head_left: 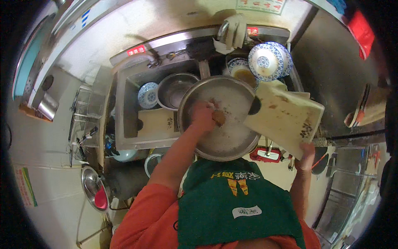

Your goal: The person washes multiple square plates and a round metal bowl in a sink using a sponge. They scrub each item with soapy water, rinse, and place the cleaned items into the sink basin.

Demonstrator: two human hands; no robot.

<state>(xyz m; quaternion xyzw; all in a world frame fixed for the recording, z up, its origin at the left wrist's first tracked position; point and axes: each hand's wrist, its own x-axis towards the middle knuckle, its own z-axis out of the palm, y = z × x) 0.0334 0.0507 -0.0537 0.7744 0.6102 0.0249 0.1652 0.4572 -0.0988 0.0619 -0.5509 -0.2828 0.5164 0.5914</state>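
Observation:
A large round metal basin (244, 144) of cloudy, greyish water straddles the front of the sink. Down inside it is my left hand (203, 117), its fingers closed on a small brown pad (218, 118), blurred and of unclear kind. On the right, my right hand (306, 154) grips the lower right corner of a cream rectangular tray (286, 116). Brown stains and a dark printed motif mark this tray. It tilts over the basin's right rim, with a dark rounded notch at its left end. Part of a second pale tray shows behind it.
The left sink basin (124, 128) holds a metal bowl (176, 89), a blue-and-white dish (148, 95) and another cream tray (157, 123). Blue-and-white bowls (265, 62) are piled at the right. A cloth (235, 31) hangs over the tap. A wire rack (81, 120) stands left.

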